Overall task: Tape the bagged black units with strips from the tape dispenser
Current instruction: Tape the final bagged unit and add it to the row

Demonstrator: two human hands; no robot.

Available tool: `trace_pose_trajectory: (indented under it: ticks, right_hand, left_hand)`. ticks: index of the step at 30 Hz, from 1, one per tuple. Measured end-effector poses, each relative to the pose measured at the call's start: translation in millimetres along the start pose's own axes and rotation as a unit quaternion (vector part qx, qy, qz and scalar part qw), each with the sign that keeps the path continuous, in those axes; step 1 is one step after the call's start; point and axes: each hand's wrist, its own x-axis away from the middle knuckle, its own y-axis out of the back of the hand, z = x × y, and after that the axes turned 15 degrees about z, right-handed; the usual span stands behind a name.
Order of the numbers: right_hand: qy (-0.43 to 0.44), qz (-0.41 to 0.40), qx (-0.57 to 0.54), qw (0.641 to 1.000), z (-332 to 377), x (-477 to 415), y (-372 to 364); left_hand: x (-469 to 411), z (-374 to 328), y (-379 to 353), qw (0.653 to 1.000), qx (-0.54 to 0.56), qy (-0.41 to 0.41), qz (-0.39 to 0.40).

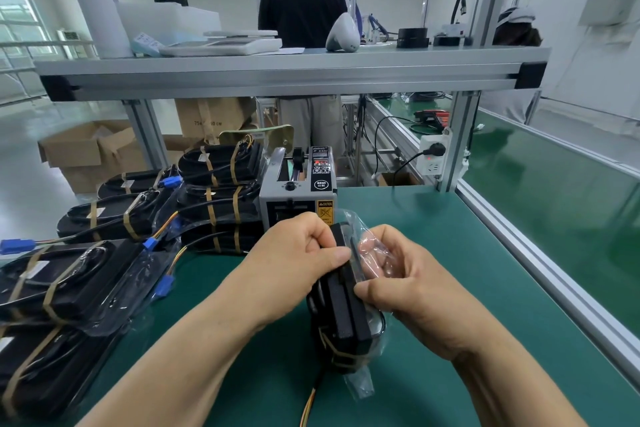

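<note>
Head view.

Centre foreground: bagged black unit (346, 312), raised on edge over the green bench mat (467, 288), long axis running away from the camera. Enclosed in a clear bag (369, 243), with loose film bunched at the far end and trailing at the near end. Tan tape bands (341, 355) already wrapped round the near end. Orange and yellow wires (309, 402) hanging out below.

Grip, left hand (298, 253): clenched round the far upper end of the unit, fingers curled, thumb pressed flat along the top edge.

Grip, right hand (401, 274): grasping the same unit from the right side, thumb against the black edge, fingers curled behind the loose film and visible through it.

Directly behind the hands: tape dispenser (298, 191), grey, standing on the mat, outlet side facing the camera. Presence of a strip at the outlet not discernible.

Left of the dispenser: stack of taped units (221, 191), each bound with tan bands. Further piles (65, 288) along the left edge, with blue connectors (151, 243) on coloured leads.

Background: aluminium shelf (277, 71) carrying a white scale (221, 45) and a scanner (343, 33). Person in a black shirt (301, 3) beyond it, back turned. Cardboard boxes (90, 149) on the floor. Socket (433, 156) with a black plug on the frame post. Green conveyor belt (554, 211) to the right.
</note>
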Motion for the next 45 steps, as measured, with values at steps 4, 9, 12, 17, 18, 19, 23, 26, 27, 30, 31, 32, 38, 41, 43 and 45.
trace_pose_trajectory:
  ticks: [4, 9, 12, 17, 18, 19, 23, 26, 27, 30, 31, 32, 38, 41, 43, 45]
  right_hand:
    - [-0.001, 0.002, -0.004, 1.0, -0.4, 1.2, 0.5]
    - [-0.004, 0.006, -0.008, 1.0, -0.4, 1.7, 2.5]
    - [-0.004, 0.0, -0.012, 1.0, -0.1, 1.6, 3.0]
    - [-0.005, -0.002, -0.029, 1.0, 0.8, -0.8, 3.5]
    - [-0.004, -0.006, -0.032, 0.999, 1.1, -0.8, 3.8]
    - [-0.004, -0.012, -0.036, 0.999, 0.8, -1.0, 4.0]
    - [0.008, -0.045, -0.061, 0.997, -0.9, -2.2, 1.0]
    - [0.014, -0.058, -0.068, 0.996, -1.6, -4.6, -4.9]
    - [0.013, -0.059, -0.065, 0.996, -2.2, -5.3, -6.3]
    - [0.009, -0.059, -0.052, 0.997, -3.2, -5.4, -8.3]
    - [0.009, -0.056, -0.048, 0.997, -3.4, -5.2, -8.7]
    - [0.009, -0.053, -0.044, 0.998, -3.4, -4.7, -9.2]
    - [0.01, -0.055, -0.032, 0.998, -3.2, -2.6, -9.9]
    - [0.003, -0.069, -0.029, 0.997, -3.1, -1.7, -9.3]
    - [0.004, -0.07, -0.034, 0.997, -3.3, -1.6, -9.9]
    - [0.001, -0.07, -0.033, 0.997, -3.3, -1.6, -10.2]
  left_hand:
    - [1.3, -0.3, 0.7, 0.999, 0.035, -0.008, 0.013]
    - [-1.1, 2.8, 2.7, 0.998, 0.052, -0.002, 0.028]
    - [-0.7, 2.2, 6.6, 0.994, 0.095, -0.001, 0.06]
    - [-3.6, 0.4, 13.5, 0.998, -0.001, 0.015, 0.065]
    - [-4.5, 0.6, 13.8, 0.998, -0.013, 0.025, 0.059]
    - [-5.0, 1.6, 13.1, 0.998, -0.02, 0.036, 0.048]
    - [-2.9, 7.3, -5.1, 0.995, 0.074, 0.051, -0.036]
    - [1.0, 6.2, -32.4, 0.967, 0.236, 0.038, -0.093]
    - [2.2, 5.4, -40.6, 0.955, 0.273, 0.032, -0.111]
    - [5.6, 2.2, -53.1, 0.941, 0.31, 0.015, -0.138]
    - [6.6, 0.6, -53.4, 0.941, 0.307, 0.01, -0.139]
    - [8.0, -0.4, -53.2, 0.943, 0.303, 0.006, -0.138]
    - [17.4, -0.5, -53.8, 0.962, 0.252, -0.001, -0.105]
    - [20.9, 1.5, -54.1, 0.964, 0.251, -0.002, -0.083]
    - [23.0, 2.2, -53.6, 0.963, 0.258, -0.009, -0.072]
    - [24.7, 3.0, -53.4, 0.963, 0.262, -0.013, -0.065]
